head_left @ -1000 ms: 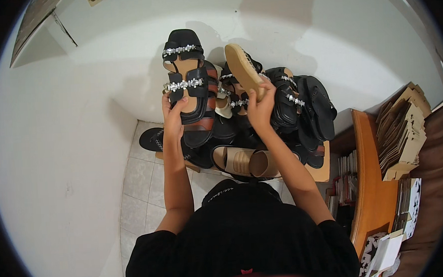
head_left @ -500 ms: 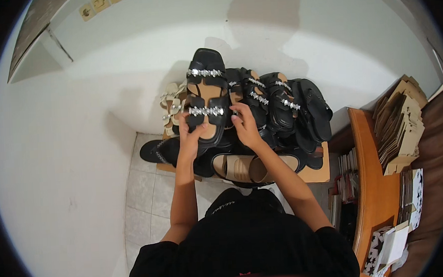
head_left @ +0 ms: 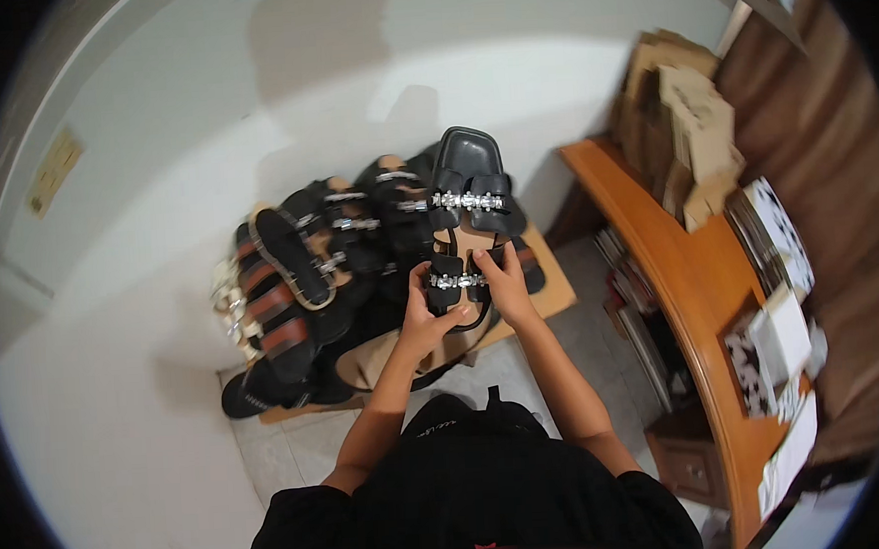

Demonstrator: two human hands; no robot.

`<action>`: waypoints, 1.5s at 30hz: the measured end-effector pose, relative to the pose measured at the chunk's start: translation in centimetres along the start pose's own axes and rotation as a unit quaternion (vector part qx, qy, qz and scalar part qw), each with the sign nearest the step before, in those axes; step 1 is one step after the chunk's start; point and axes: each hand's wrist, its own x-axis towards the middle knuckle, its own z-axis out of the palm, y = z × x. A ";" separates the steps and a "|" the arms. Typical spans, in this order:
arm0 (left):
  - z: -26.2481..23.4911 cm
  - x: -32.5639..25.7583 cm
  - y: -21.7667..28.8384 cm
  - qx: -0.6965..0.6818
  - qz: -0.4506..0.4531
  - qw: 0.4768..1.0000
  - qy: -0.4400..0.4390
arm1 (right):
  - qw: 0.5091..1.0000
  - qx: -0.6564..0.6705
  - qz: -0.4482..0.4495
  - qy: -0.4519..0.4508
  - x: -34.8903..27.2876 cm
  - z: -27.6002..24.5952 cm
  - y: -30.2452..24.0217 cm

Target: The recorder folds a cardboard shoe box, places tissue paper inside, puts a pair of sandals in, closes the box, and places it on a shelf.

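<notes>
Because the black jewelled sandals (head_left: 469, 160), seemingly a pair laid one overlapping the other, show smooth uppers and solid-looking soles, they should handle as light to moderate in weight, stiff along the sole and softer at the straps. Those straps look somewhat slick, and the clear stones (head_left: 468, 201) on them are probably the most fragile part, so the sole edges would give the surest hold, with thumbs kept off the trim. Both hands are clamped on the near part of the sandals, close together on opposite sides: the left hand (head_left: 428, 320) grips the left edge, its thumb lying across the near end, while the right hand (head_left: 503, 283) wraps the right edge, thumb on top and pointing to the far side. Both forearms reach forward from the near side, slanting inward. The sandals are held up over the right end of the tan board (head_left: 556, 286), right of the footwear pile (head_left: 286, 334).
</notes>
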 end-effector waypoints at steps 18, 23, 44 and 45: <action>38.6 -8.2 -9.9 0.130 -0.023 0.857 -0.499 | 0.921 0.079 -0.057 0.377 -24.0 -37.9 -9.7; 45.5 -9.4 -10.3 0.150 -0.047 0.783 -0.601 | 0.887 0.039 -0.084 0.453 -29.0 -44.3 -10.8; 70.1 2.5 -23.0 0.330 0.103 0.754 -0.558 | 0.706 -0.421 0.008 0.569 -25.6 -66.0 -21.8; 70.7 2.5 -23.5 0.329 0.115 0.741 -0.574 | 0.713 -0.419 0.014 0.562 -25.3 -66.9 -21.7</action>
